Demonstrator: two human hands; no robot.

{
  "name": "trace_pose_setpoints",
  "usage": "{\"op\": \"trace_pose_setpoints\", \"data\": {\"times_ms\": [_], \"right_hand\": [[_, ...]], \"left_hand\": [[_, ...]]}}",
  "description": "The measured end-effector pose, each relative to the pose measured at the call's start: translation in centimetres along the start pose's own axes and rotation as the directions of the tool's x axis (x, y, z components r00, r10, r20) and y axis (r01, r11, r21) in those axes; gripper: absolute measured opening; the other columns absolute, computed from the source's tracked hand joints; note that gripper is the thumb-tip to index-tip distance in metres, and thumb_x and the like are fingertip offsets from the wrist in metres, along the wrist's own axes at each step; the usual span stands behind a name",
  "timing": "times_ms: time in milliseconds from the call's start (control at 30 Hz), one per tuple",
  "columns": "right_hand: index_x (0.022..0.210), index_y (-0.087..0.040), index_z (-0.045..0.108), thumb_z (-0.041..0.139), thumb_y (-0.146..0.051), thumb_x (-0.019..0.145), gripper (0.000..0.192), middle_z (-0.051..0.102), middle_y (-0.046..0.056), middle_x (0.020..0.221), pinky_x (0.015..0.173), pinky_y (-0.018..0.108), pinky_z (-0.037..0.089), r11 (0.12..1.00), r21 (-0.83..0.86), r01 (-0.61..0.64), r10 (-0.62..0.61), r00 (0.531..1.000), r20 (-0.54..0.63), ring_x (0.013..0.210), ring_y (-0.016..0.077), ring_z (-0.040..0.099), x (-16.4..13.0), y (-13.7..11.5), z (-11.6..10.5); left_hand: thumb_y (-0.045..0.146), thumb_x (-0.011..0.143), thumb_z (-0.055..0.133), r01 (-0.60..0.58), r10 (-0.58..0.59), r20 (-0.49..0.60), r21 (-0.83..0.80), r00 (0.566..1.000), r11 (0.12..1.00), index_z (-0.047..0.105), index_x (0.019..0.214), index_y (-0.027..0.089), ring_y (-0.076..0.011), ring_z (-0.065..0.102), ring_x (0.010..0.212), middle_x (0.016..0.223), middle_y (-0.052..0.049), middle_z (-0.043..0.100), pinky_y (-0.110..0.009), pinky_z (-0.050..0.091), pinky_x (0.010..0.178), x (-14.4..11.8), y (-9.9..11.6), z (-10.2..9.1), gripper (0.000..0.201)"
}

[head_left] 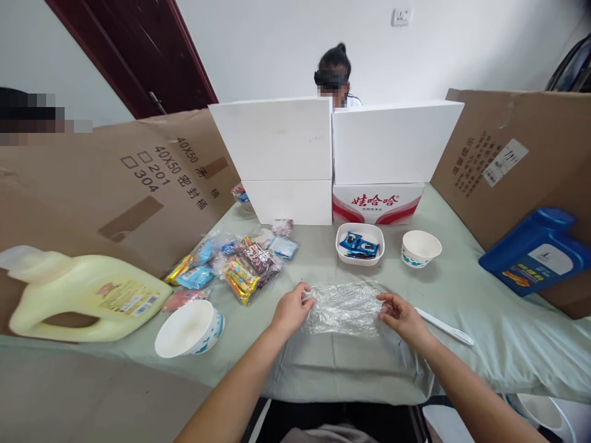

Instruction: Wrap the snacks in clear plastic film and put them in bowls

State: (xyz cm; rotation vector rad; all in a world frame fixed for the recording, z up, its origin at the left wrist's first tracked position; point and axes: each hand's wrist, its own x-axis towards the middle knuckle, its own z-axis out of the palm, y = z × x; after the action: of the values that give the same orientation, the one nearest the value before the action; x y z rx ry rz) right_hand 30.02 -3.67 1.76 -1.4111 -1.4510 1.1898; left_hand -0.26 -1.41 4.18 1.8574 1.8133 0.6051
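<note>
Plastic wrap (344, 309) lies crumpled on the near table (462, 289), and I pinch its left edge with my left hand (292, 309), its right edge with my right hand (401, 314), snack packets (240, 264) far-left.

3 bowls (189, 329) (359, 244) (420, 248), 2 jugs (83, 298) (538, 249), 1 clear bag (344, 309), 4 white boxes (274, 138), approx. 10 snack pkts (242, 267).

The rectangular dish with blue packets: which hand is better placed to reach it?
Right, probably. The right hand grips the plastic wrap almost directly below the dish; the left hand sits farther aside, nearer the snack pile.
</note>
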Motion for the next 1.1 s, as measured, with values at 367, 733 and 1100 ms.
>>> {"op": "trace_pose_setpoints", "data": {"times_ms": [367, 733, 1100], "right_hand": [[0.108, -0.021, 0.049, 0.059, -0.055, 0.072, 0.050, 0.054, -0.002, 0.074, 0.056, 0.031, 0.050, 0.993, 0.116, -0.033, 0.041, 0.997, -0.068, 0.064, 0.0172, 0.063, 0.6, 1.4, 0.6], [0.108, -0.021, 0.054, 0.060, -0.044, 0.068, 0.047, 0.061, -0.002, 0.070, 0.056, 0.030, 0.048, 0.999, 0.010, -0.045, 0.046, 0.997, -0.065, 0.062, 0.0176, 0.063, 3.0, 1.6, 2.2], [0.111, -0.022, 0.049, 0.049, -0.049, 0.077, 0.043, 0.062, -0.002, 0.073, 0.048, 0.028, 0.046, 0.950, -0.111, -0.293, 0.272, 0.947, -0.168, 0.049, 0.0147, 0.060, -3.2, 2.1, 0.5]], "left_hand": [[0.030, 0.079, 0.066, 0.117, -0.127, -0.118, -0.084, 0.985, 0.990, 0.048, 0.120, 0.017, -0.0169, 0.063, 0.072, 0.081, -0.001, 0.065, -0.026, 0.044, 0.069, 0.4, -1.2, 1.3, 0.047], [0.015, 0.088, 0.055, 0.216, -0.190, -0.137, 0.206, 0.972, 0.955, 0.048, 0.127, 0.016, -0.0213, 0.066, 0.092, 0.098, -0.008, 0.069, -0.028, 0.044, 0.077, -0.9, -1.0, 1.3, 0.039], [0.010, 0.086, 0.053, 0.050, -0.034, -0.090, 0.177, 0.995, 0.983, 0.048, 0.126, 0.015, -0.0206, 0.065, 0.092, 0.098, -0.007, 0.068, -0.030, 0.047, 0.082, -2.6, -0.8, 3.1, 0.040]]}}
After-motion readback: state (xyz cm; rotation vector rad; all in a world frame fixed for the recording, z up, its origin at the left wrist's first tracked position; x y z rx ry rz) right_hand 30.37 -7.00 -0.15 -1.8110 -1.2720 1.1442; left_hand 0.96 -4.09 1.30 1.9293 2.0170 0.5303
